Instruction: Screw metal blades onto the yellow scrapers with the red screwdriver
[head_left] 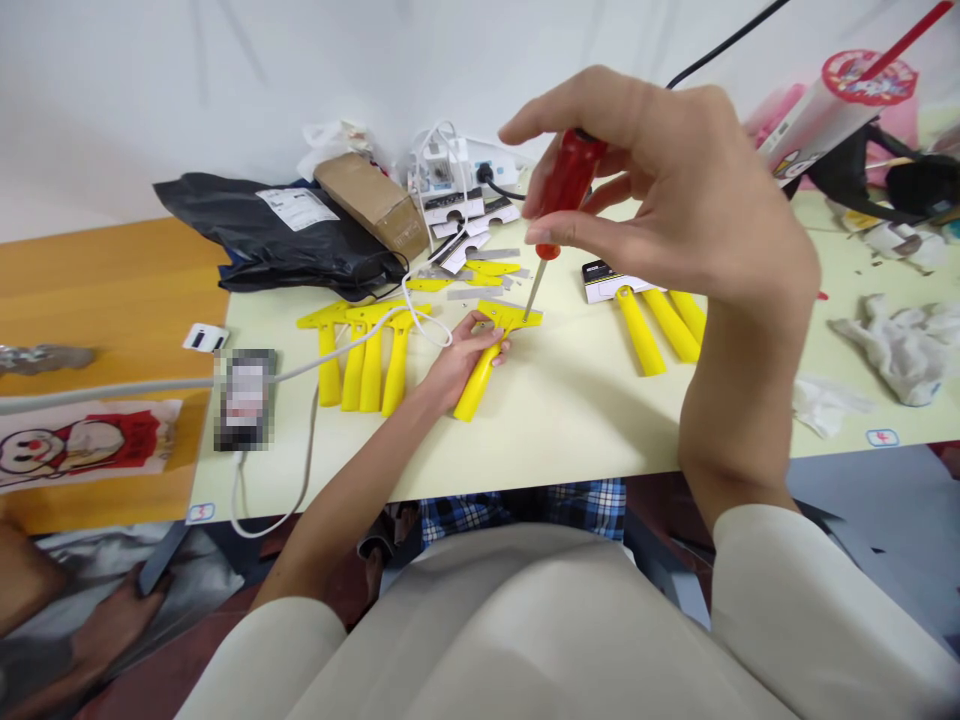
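My left hand [469, 350] is wrapped round a yellow scraper [478, 382] near its head, holding it on the pale table. In my right hand [660, 190] is a screwdriver [568, 180] with a red handle, gripped between thumb and fingers. Its shaft slants down, and the tip meets the scraper's head at its right side, by a small screw. Left of my left hand lie several yellow scrapers [371, 360] side by side. Behind the held scraper are loose yellow head pieces [491, 268] and grey metal blades [474, 294].
Scrapers with black-and-white sleeves [639, 335] lie to the right. A white cable [360, 345] crosses the left side to a phone-like device [246, 400]. Behind are a black plastic parcel [277, 235], a cardboard box [371, 205] and a power strip [450, 165]. A cup [832, 115] stands at right; another person's hand [120, 620] shows lower left.
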